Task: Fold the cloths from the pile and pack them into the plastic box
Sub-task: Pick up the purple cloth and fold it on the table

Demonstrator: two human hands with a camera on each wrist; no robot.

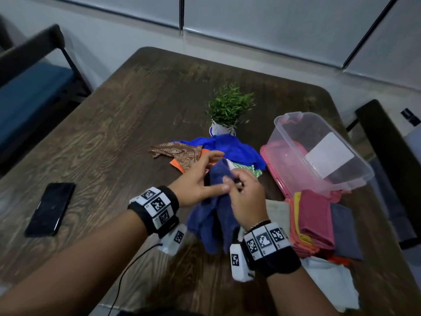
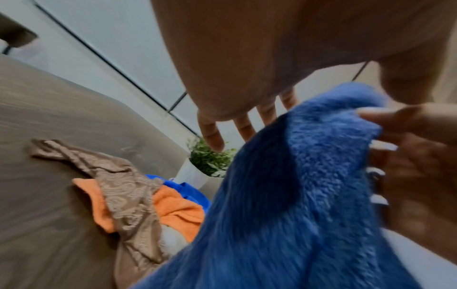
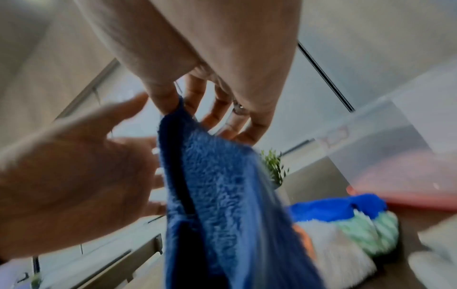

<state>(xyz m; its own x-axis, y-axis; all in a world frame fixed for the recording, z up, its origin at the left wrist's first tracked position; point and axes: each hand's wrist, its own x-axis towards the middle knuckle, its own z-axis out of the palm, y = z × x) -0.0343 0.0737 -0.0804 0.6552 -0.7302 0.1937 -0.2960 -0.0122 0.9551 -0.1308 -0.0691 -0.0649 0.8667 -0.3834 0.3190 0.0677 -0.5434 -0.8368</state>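
Observation:
A dark blue fluffy cloth (image 1: 216,215) hangs above the table between my two hands. My right hand (image 1: 245,199) pinches its top edge between thumb and forefinger, seen close in the right wrist view (image 3: 173,101). My left hand (image 1: 198,179) lies against the cloth's left side with straight, spread fingers (image 2: 212,135) and does not grip it. Behind lies the pile: a brown paisley cloth (image 1: 177,152), an orange one (image 2: 178,207), a bright blue one (image 1: 232,145) and a green-white one (image 3: 366,232). The clear plastic box (image 1: 284,142) stands on its pink lid (image 1: 279,176) at the right.
A stack of folded cloths (image 1: 316,215) lies at the right front, with a white cloth (image 1: 330,281) nearer me. A small potted plant (image 1: 227,110) stands behind the pile. A black phone (image 1: 50,208) lies at the left of the wooden table (image 1: 114,133). Chairs stand on both sides.

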